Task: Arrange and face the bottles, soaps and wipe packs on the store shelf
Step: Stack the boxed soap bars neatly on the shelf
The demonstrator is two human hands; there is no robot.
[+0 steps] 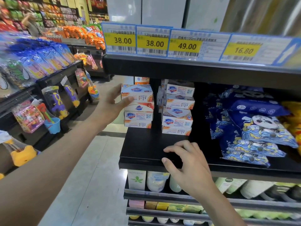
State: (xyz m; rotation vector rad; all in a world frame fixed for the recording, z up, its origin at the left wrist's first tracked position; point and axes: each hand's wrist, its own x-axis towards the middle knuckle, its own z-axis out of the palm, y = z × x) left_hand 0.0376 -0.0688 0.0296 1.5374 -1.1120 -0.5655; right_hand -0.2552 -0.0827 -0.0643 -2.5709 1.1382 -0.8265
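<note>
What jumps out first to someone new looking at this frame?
The yellow price tags along the upper shelf edge, then two stacks of soap boxes on the black shelf. The left hand grips the left stack's top box; blue wipe packs pile up at right.

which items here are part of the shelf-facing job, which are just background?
Job:
- left stack of white-and-orange soap boxes, top box gripped by left hand
- right stack of soap boxes
- blue wipe packs
- black shelf, right hand over its front edge

Background:
- yellow price tags
- hanging toy packs
</note>
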